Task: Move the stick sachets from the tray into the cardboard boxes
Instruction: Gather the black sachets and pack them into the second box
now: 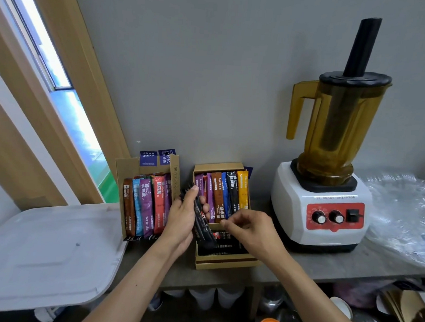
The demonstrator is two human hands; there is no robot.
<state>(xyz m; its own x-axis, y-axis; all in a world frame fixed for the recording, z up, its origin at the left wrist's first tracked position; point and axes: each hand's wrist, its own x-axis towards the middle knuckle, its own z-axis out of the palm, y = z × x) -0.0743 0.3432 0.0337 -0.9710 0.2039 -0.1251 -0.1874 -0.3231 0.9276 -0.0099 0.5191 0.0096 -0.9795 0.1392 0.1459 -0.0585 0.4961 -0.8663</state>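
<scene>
Against a grey wall, boxes [218, 166] left of the blender [319, 210] are packed with sachets [145, 201]. Black sachets [203, 226] are held bundled in the left grip [182, 216], likely for feeding in; whether anything is pinched by the right grip [250, 226] cannot be told.

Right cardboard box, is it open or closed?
Open: no lid covers the right cardboard box, and its coloured stick sachets show side by side inside.

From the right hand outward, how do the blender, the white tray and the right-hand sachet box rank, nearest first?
1. Right-hand sachet box, just ahead of the right hand.
2. Blender, to its right.
3. White tray, far left.
</scene>
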